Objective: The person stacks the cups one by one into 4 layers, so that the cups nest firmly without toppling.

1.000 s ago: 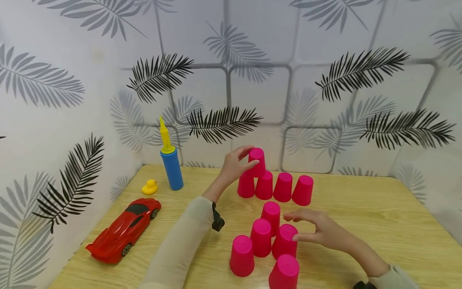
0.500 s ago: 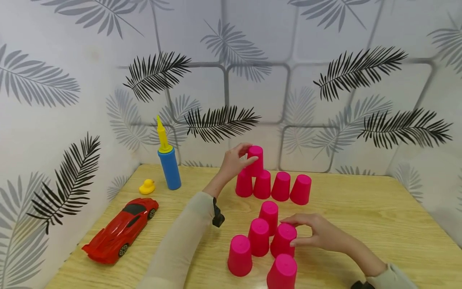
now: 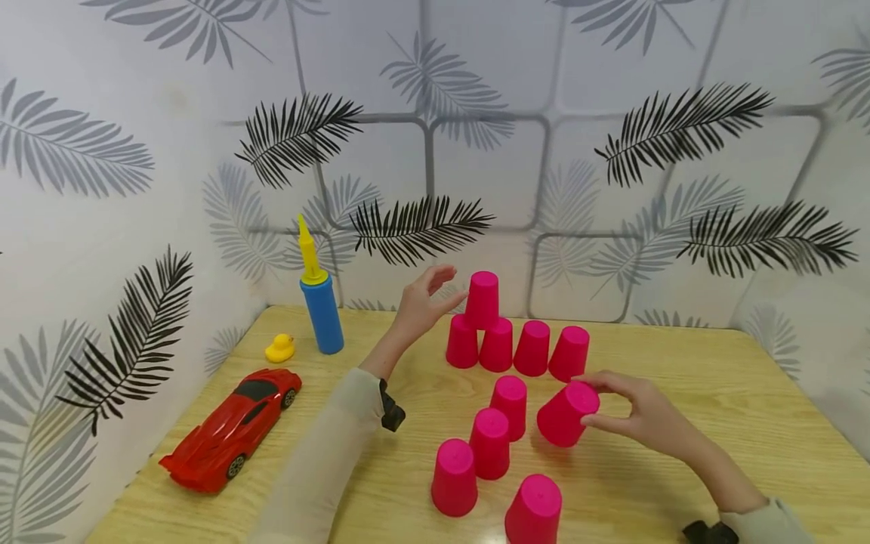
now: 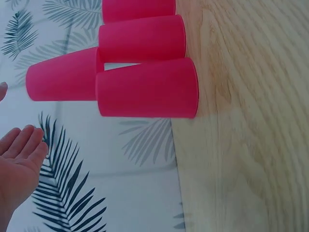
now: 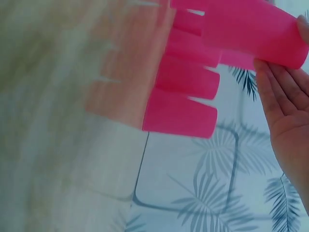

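At the back of the table several pink cups stand upside down in a row, the rightmost cup (image 3: 569,353) among them. One upper cup (image 3: 482,301) sits across the two leftmost of that row. Just left of this upper cup is my left hand (image 3: 420,304), fingers spread and apart from it; the left wrist view shows the same hand (image 4: 21,164) with nothing in it. My right hand (image 3: 642,415) pinches a tilted pink cup (image 3: 566,415) near its closed end, raised off the table in front of the row; the right wrist view shows the fingers along this cup (image 5: 251,31).
Nearer the front stand more upside-down pink cups: one near the row (image 3: 510,408), one in the middle (image 3: 490,444), one at front left (image 3: 455,479) and one at front right (image 3: 534,511). To the left are a red toy car (image 3: 234,431), a yellow duck (image 3: 280,348) and a blue-and-yellow pump (image 3: 322,313).
My left hand has let go of the upper cup and drawn back left, leaving it on the row. My right hand has taken hold of a front cup and lifted it back and right, tilting it.
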`<state>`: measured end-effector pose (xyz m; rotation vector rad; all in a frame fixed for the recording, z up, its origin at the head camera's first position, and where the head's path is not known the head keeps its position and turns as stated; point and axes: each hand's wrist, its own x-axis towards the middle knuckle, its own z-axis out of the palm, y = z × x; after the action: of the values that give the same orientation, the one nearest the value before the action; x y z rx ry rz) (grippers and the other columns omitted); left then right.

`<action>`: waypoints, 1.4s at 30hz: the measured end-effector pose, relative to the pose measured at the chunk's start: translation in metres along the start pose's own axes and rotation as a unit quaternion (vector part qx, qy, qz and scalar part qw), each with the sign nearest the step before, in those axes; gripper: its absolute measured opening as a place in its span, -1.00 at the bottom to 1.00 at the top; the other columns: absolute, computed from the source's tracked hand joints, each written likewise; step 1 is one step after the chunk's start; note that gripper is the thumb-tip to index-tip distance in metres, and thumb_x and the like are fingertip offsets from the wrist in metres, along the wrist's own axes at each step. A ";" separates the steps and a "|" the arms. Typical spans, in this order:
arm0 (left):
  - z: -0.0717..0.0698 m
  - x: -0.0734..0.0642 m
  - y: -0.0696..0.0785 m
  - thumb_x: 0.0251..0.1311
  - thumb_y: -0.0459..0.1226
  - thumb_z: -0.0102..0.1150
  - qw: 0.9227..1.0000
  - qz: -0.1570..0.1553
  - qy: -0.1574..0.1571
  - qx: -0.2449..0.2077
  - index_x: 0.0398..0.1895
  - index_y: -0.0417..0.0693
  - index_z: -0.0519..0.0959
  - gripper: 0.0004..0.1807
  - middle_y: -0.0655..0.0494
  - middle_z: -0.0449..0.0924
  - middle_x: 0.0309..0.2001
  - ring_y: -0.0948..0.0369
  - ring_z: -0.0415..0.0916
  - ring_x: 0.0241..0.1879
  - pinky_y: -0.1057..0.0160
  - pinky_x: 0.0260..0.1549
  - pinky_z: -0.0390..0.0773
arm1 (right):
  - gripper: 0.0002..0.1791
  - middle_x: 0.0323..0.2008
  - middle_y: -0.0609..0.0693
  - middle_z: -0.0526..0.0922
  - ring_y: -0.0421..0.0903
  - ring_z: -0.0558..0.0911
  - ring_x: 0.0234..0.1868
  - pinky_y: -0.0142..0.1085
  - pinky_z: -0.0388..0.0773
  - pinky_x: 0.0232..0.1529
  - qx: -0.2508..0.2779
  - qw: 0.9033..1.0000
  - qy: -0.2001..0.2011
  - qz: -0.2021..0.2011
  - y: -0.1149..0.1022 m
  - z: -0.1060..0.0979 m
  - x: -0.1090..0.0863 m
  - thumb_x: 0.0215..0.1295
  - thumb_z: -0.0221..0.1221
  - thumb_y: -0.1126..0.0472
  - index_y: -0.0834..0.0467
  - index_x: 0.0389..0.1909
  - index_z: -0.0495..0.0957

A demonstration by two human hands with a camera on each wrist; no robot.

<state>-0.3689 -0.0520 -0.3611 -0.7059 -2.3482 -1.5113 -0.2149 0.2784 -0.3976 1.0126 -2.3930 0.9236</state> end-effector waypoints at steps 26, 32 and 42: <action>-0.046 -0.133 0.031 0.14 -0.20 0.37 0.971 0.054 -0.232 -0.033 0.31 -0.12 0.38 -0.34 0.02 0.51 0.27 0.11 0.43 0.32 0.13 0.34 0.42 | -0.35 -0.08 -0.35 0.58 -0.78 0.41 -0.04 -0.87 0.28 0.04 -0.063 0.972 0.218 0.065 0.051 -0.015 0.055 -0.12 0.45 0.48 0.34 0.11 0.53; -0.044 -0.155 0.039 0.10 -0.09 0.40 0.950 0.045 -0.310 0.008 0.32 -0.07 0.38 -0.28 0.04 0.52 0.26 0.19 0.46 0.29 0.07 0.31 0.47 | -0.40 -0.17 0.26 0.64 -0.79 0.38 -0.11 -0.88 0.27 -0.01 -0.068 0.977 0.188 0.073 0.061 -0.017 0.067 -0.04 0.42 0.44 0.36 0.11 0.51; -0.037 -0.166 0.039 0.10 -0.12 0.41 0.943 0.039 -0.328 0.052 0.20 -0.05 0.48 -0.41 0.06 0.62 0.13 0.27 0.58 0.11 0.21 0.15 0.61 | -0.45 -0.08 0.15 0.68 -0.40 0.61 -0.09 -0.71 0.34 -0.11 -0.080 0.980 0.098 0.152 0.066 -0.023 0.082 0.21 0.34 0.13 0.18 0.21 0.48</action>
<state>-0.2092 -0.1151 -0.3914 -1.4347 -2.7785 -1.2298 -0.3160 0.2886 -0.3632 0.4797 -2.4445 0.8674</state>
